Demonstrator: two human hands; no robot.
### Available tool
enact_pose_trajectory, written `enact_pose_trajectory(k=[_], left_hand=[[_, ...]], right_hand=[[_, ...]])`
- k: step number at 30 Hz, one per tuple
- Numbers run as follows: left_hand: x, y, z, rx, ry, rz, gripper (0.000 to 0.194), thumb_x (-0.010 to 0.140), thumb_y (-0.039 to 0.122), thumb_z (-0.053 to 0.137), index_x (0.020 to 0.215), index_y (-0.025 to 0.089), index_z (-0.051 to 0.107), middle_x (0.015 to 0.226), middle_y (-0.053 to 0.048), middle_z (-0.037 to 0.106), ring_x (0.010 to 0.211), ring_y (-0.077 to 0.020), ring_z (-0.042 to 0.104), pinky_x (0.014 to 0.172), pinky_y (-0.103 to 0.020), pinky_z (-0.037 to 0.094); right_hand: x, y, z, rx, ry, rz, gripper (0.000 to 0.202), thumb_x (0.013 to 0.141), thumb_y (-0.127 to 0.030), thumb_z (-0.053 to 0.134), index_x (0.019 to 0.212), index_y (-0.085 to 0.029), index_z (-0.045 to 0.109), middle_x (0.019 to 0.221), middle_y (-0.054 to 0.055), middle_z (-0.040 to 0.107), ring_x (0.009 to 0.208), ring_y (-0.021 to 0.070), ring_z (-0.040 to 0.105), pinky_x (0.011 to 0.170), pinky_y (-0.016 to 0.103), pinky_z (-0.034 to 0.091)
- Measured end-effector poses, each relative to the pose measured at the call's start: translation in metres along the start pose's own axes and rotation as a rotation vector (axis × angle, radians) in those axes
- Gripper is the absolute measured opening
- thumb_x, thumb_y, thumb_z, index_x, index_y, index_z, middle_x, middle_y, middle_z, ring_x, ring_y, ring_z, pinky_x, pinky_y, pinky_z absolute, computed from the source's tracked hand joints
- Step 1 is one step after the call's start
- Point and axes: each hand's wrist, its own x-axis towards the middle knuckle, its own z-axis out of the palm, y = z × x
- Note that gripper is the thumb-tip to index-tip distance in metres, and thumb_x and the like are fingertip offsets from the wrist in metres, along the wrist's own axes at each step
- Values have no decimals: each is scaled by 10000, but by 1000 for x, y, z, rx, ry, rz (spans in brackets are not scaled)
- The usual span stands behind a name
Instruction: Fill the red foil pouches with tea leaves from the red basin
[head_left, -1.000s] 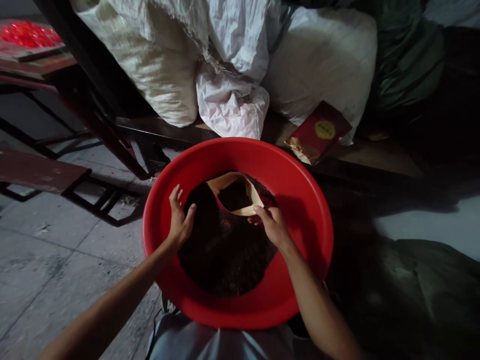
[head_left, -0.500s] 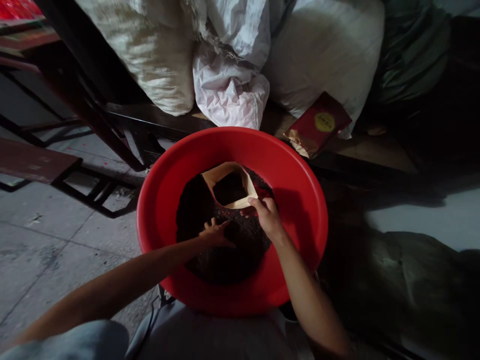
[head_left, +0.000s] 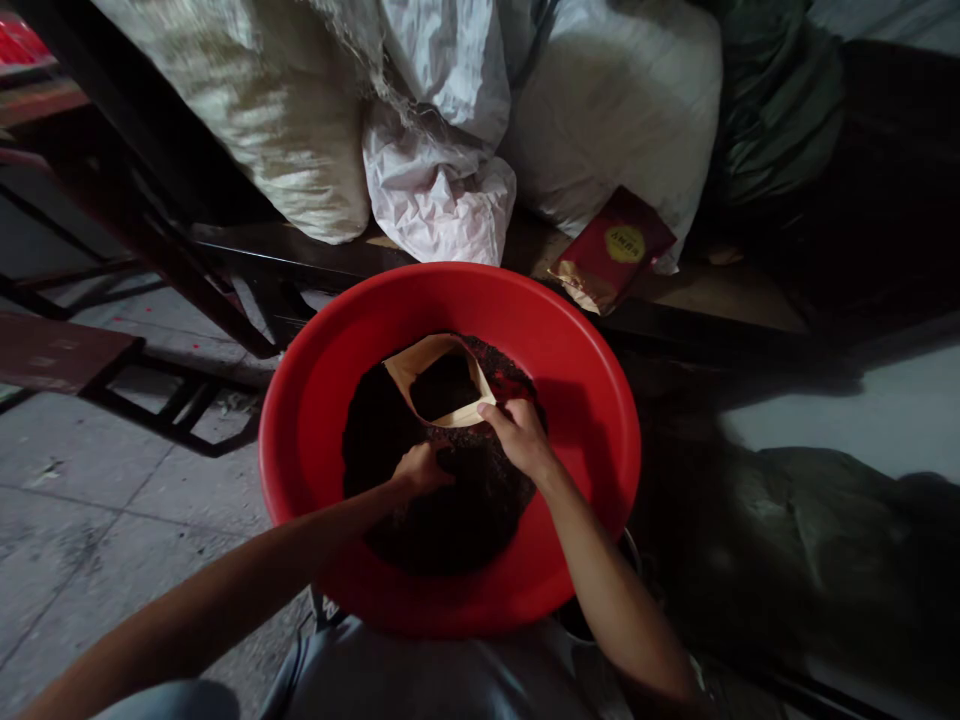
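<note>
The thumb of the person's right hand (head_left: 517,435) presses on the near right corner of an open bag (head_left: 457,414), the fingers curled below its tan rim, so that the edge is grasped between them. The left hand (head_left: 421,468) is lowered to the dark loose material (head_left: 450,540) just in front of the bag; its fingertips are lost in shadow, and whether they are clenched on anything cannot be told. The bag stands in that material, mouth upward, toward the far side of a wide red tub (head_left: 487,297). Under the tub's near edge shows grey-blue clothing (head_left: 450,675). Beyond the far rim, a dark red packet (head_left: 619,250) with a yellow emblem lies tilted on a low wooden ledge (head_left: 727,292), against a bulging white sack (head_left: 622,120). A crumpled white bag (head_left: 442,205) and a cream sack (head_left: 300,130) sit to its left. Farther left, a brown bench (head_left: 67,355) stands on the grey floor (head_left: 67,545).
</note>
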Motion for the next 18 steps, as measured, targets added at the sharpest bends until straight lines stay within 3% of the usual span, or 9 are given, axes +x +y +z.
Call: enact_pose_trajectory(k=[5,10,12,16,18], left_hand=[[-36,10,-49,-48,59,139,694,703,285,837,1371,264,650,1182,-30,742,1075,-258,712,943,-316,541],[-93,37,-107,-137,128,401,500,705,257,803,1197,279,718,1211,-31,696,1090,-243,679,993,-364,525],[-109,55,-131,-142,175,493,472,721,255,796,1186,273,717,1182,-28,701,1078,-231,679,975,-358,535],[-110,89,-170,-100,344,712,504,756,256,790,1251,247,694,1261,-56,683,1171,-238,656,1053,-377,512],[-94,97,-178,21,400,696,547,777,280,782,1313,253,672,1306,-83,661,1185,-270,652,1043,-429,524]], right_hand=[[3,3,-4,161,-19,58,438,840,-580,575,703,-179,684,634,59,685,670,218,676,653,299,531],[1,1,-9,-16,84,33,495,810,-625,583,545,-209,542,542,12,573,605,181,583,577,275,440],[0,1,-11,-30,57,38,498,816,-631,567,582,-192,596,572,18,602,617,180,586,574,272,427],[0,3,-14,81,-63,86,502,840,-616,541,769,-155,727,684,63,705,652,193,650,588,274,468],[1,6,-14,90,-52,79,488,831,-616,541,773,-165,721,673,68,704,632,195,651,576,279,477]])
